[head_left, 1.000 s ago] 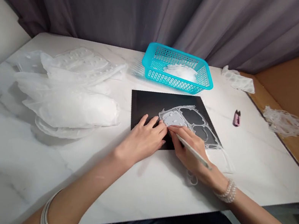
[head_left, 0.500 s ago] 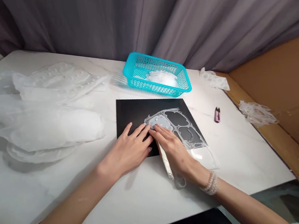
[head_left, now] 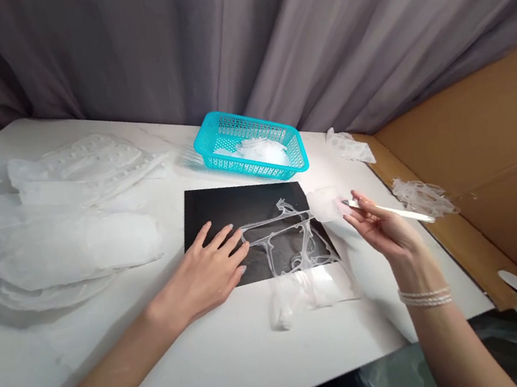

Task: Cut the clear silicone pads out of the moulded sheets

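I read the left hand [head_left: 208, 265] as spread flat, its fingers apart and resting on a matte black rectangular sheet [head_left: 210, 215], with the forearm angled in from the lower left. This pose appears to anchor the sheet against the white marble tabletop [head_left: 169, 369]. Just beyond those fingertips lies a thin translucent plastic film web [head_left: 274, 223], its strands branching across the right part of the sheet. The right hand [head_left: 379, 225] is raised past the sheet's right edge, with thumb and fingers pressed together in a pinch on a slim white pointed stylus [head_left: 392, 212]. Its tip aims back toward the sheet, probably to keep the point clear of the hand. Just ahead of that tip is a crumpled translucent film scrap [head_left: 325, 205]; I cannot tell whether the two touch. Below and between the two hands, a loose white film strip [head_left: 297, 297] trails off the sheet's lower edge. Beyond the grip, a teal perforated plastic basket [head_left: 244, 169] holds white film, apparently set aside as a container. Left of the left hand sits a large heap of translucent dimpled plastic film [head_left: 63, 248], and right of the right hand lies a tangled film clump [head_left: 422, 196].
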A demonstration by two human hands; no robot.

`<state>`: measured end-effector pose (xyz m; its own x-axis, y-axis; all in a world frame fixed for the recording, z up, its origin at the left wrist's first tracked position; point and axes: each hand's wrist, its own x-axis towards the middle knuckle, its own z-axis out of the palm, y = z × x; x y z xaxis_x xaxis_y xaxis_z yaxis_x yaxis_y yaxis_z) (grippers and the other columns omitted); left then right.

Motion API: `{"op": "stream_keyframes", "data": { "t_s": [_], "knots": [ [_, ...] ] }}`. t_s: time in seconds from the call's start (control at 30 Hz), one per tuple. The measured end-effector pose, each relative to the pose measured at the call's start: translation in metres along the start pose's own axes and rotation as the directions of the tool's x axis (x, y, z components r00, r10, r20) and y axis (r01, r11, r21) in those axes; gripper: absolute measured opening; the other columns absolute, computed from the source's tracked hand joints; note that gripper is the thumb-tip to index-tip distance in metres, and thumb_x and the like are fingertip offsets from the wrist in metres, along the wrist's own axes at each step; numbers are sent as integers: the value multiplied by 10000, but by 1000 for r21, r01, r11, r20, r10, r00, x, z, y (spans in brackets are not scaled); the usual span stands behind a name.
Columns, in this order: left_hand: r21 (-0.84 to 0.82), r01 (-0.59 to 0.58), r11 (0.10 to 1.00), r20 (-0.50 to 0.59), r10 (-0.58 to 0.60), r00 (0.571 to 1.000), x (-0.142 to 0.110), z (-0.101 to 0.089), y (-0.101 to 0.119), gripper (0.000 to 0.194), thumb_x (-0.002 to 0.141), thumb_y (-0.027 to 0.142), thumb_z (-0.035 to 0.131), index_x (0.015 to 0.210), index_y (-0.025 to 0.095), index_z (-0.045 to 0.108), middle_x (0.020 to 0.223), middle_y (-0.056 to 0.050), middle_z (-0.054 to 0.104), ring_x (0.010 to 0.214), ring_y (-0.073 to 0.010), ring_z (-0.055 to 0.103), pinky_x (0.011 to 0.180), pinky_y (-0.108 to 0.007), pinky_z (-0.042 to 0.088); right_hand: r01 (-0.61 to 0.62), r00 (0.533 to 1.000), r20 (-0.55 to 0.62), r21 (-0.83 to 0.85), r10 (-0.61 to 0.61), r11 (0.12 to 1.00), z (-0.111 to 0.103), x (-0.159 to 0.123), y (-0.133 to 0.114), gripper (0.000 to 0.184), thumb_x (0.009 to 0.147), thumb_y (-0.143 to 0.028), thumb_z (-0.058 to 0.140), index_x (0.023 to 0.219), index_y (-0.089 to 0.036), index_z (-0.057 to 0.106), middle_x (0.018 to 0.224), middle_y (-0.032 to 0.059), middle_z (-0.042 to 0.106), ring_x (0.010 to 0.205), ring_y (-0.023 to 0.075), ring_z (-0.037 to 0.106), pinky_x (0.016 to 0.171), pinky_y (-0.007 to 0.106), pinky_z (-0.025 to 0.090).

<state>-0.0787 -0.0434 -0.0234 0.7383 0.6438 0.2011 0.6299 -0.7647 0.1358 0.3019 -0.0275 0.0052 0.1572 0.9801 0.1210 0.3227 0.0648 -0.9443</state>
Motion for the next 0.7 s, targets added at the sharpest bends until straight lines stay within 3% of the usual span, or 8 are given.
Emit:
{"op": "stream_keyframes", "data": {
  "t_s": [0.1,0.17,0.23,0.3,0.33,0.4,0.53,0.7],
  "knots": [
    [-185,63,981,-32,-70,997,16,-14,7,332,970,276,405,1099,165,689,1276,-134,645,1323,-307,470,1111,-568,289,-4,1000,0,175,4,984,35,-11,-17,239,980,-285,479,1104,-188,660,1081,166,732,1055,267,703,853,405,601],
    [-466,172,868,-55,-222,973,33,-22,14,376,975,343,389,971,162,718,1160,-133,686,1213,-290,554,1045,-517,391,28,1000,-18,270,-24,962,65,-25,-37,264,971,-328,500,1179,-224,625,1102,121,734,1031,240,711,891,443,590],
    [-816,311,487,96,-416,904,51,-25,21,484,966,486,369,903,156,719,1008,-133,717,1008,-265,656,932,-465,494,88,994,45,218,-100,972,91,-42,-57,264,966,-358,513,1166,-246,642,1140,94,723,1022,223,708,893,437,586],
    [-920,385,-70,381,-383,841,66,-23,24,588,915,631,383,859,147,712,880,-125,728,854,-250,697,863,-447,541,177,954,231,76,-190,981,107,-55,-73,239,958,-356,532,1114,-256,681,1134,72,722,1030,217,697,896,416,576],
    [-874,395,-282,472,-307,826,71,-21,24,593,884,663,424,858,145,711,854,-120,732,826,-248,705,854,-449,551,213,930,303,23,-210,977,111,-58,-77,236,958,-355,531,1105,-256,686,1124,68,724,1034,216,693,898,407,569],
    [-792,382,-476,530,-227,817,76,-16,23,490,833,614,575,911,150,712,874,-112,744,831,-249,717,864,-456,555,206,928,312,21,-202,978,113,-54,-79,252,969,-382,498,1103,-240,657,1092,76,731,1010,211,700,892,399,560],
    [-832,397,-387,529,-339,778,74,-9,20,341,770,379,744,1015,144,714,975,-143,750,885,-271,730,860,-438,567,-19,995,105,150,3,989,105,-23,-63,314,957,-492,454,830,-210,511,849,76,743,810,194,717,795,374,560],
    [-905,379,-192,424,-464,778,76,-4,20,256,776,301,739,985,153,751,1006,-128,752,996,-280,705,881,-389,564,-112,944,322,115,70,987,114,-4,-46,422,817,-397,666,627,-226,330,571,-59,486,575,114,520,560,248,414]
  ]
}}
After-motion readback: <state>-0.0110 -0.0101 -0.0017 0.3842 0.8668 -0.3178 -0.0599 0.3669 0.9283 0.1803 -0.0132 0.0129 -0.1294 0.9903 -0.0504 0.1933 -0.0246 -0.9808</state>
